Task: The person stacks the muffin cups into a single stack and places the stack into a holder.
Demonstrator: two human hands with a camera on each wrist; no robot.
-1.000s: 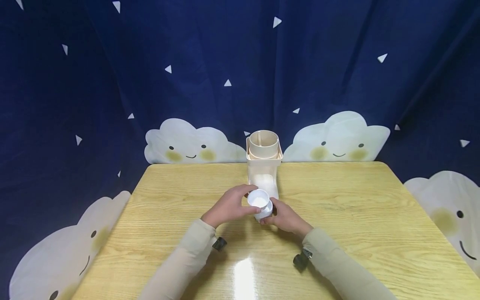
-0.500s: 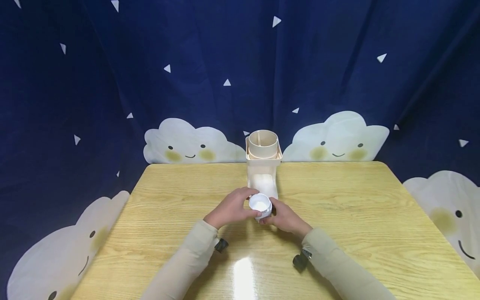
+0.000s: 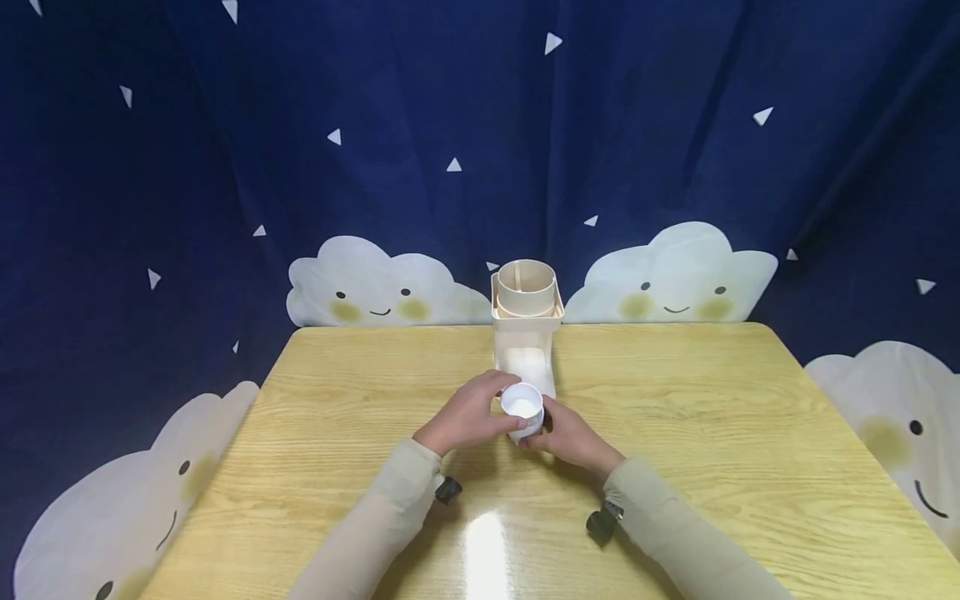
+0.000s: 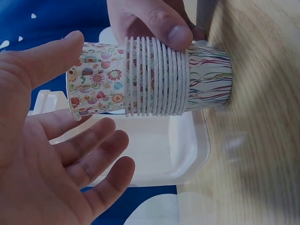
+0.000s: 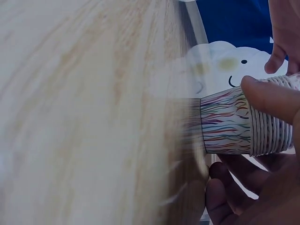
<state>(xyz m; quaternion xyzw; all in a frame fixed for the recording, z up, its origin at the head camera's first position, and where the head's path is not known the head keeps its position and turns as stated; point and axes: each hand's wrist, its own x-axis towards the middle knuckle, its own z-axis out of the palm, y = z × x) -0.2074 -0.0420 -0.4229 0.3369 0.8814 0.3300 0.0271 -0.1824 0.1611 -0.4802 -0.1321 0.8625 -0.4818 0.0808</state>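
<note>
A stack of nested paper cups point(image 4: 157, 77) stands upright on the table, just in front of the cream plastic holder. The topmost cup point(image 4: 101, 84), printed with flowers, sticks up well above the close-set rims below; the bottom cup point(image 5: 225, 123) has coloured wavy lines. My left hand point(image 3: 472, 412) holds the flowered cup near its rim, thumb on one side and fingertips on the other. From the right, my right hand point(image 3: 573, 432) grips the stack lower down, its thumb on the rims and its other fingers behind. In the head view, the hands hide much of the stack.
The cream holder point(image 3: 525, 337), with a round tube point(image 3: 527, 287) on top and a recess below, stands at the table's back edge. A dark blue curtain point(image 3: 420, 108) with cloud prints hangs behind the wooden table point(image 3: 360, 375).
One second ago the flowered cup was offset to the upper left of the stack. It came down in line with the stack, then shifted slightly up and right. The right hand stays put.
</note>
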